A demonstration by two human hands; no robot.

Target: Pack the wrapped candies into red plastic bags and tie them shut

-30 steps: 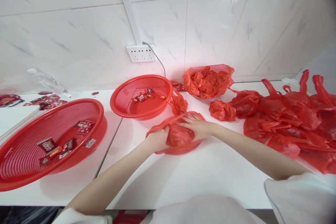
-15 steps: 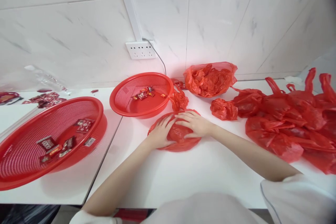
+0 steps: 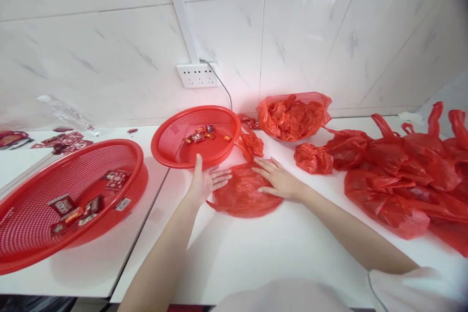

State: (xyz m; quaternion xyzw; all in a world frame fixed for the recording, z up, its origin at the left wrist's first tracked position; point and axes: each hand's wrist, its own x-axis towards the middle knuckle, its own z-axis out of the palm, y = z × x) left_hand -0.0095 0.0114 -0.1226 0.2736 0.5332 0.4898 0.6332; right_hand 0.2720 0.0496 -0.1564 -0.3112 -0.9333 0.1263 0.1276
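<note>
Low on the table, right in front of the person, lies a red bag, rumpled and loosely rounded, its longer axis seeming to run from side to side. The right hand is the nearer one: it rests palm down over the bag's far right part, fingers spread and reaching leftward across the plastic, gripping nothing that shows. The left hand stands at the opposite end, on edge, thumb up and fingers stretched out, its palm turned toward the bag. So the bag lies between the two, to the left of the right fingers and to the right of the left palm. The left fingertips overlap its left edge in view, though whether they touch it cannot be told. Just behind the bag sits a crumpled bundle, beside a small basket with some sweets in it. Farther back, by the wall, stands a wide sack full of rumpled red plastic. A wad lies to the right, next to a row of filled bags; well to the left is a big basket.
</note>
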